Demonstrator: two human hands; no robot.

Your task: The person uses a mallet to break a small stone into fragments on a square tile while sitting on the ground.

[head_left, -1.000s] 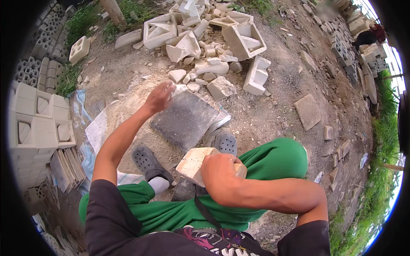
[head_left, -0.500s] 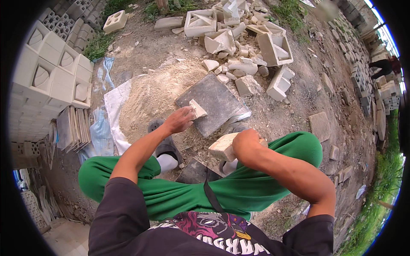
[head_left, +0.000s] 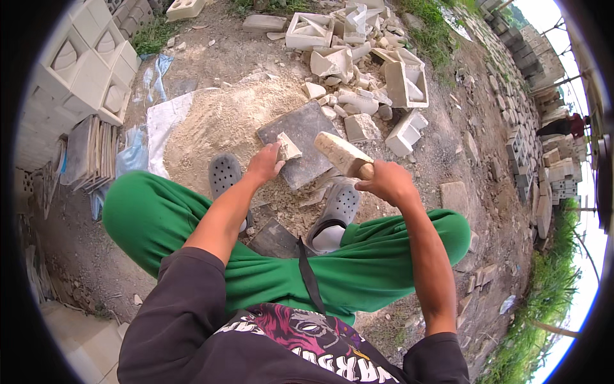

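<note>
My left hand (head_left: 265, 164) is closed on a broken piece of pale block (head_left: 289, 146), which rests on a dark flat slab (head_left: 307, 144) on the ground. My right hand (head_left: 389, 182) grips the short round handle of a pale wooden mallet (head_left: 342, 153). Its thick head is raised above the slab's right side, apart from the broken piece. A heap of pale crushed powder (head_left: 220, 128) lies just beyond and left of the slab, partly on a white sheet (head_left: 167, 121).
Broken pale blocks and rubble (head_left: 361, 131) are piled beyond the slab. Stacked decorative blocks (head_left: 89, 61) stand at left, beside thin upright boards (head_left: 96, 153). My grey clogs (head_left: 341, 206) flank the near ground. Far right, a person (head_left: 563, 127) is near more stacked blocks.
My right hand has swung the mallet up and forward from beside my knee to above the slab. My left hand still holds the broken piece on the slab. The view has tilted slightly.
</note>
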